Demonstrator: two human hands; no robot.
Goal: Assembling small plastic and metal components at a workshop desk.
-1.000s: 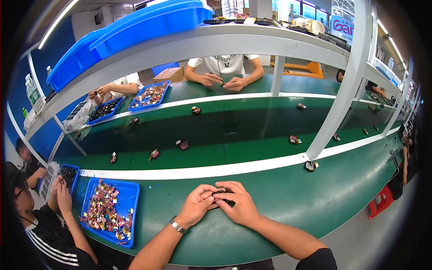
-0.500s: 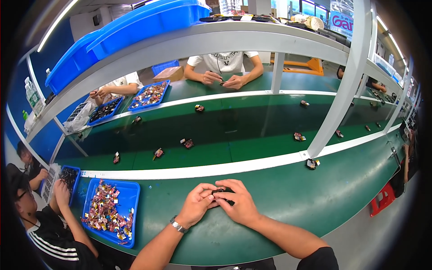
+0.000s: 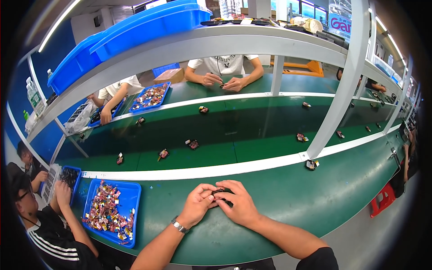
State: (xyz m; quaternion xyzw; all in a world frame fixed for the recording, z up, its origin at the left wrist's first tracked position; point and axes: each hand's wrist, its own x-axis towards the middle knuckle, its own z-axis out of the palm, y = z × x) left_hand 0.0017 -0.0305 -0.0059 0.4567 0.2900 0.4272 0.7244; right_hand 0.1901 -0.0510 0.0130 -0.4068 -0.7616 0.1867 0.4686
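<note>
Left hand point(image 3: 196, 208) curled narrow, fingers bent inward, tips pressed against a small dark part point(image 3: 221, 194) held between both hands. Right hand point(image 3: 237, 203) likewise closed down over the same part, fingers arched across its top, thumb tucked beneath. Both hands touching each other at the fingertips, resting low on the green surface point(image 3: 288, 198) near its front edge. Small dark part mostly hidden by the fingers; shape and detail not discernible. Metal wristwatch point(image 3: 179, 225) on the left wrist. To the left, on the same surface, a blue tray point(image 3: 131, 215) heaped with small red and multicoloured pieces, well apart from the hands. Beyond the white edge strip, a green conveyor belt point(image 3: 252, 148) carrying scattered small assemblies.
</note>
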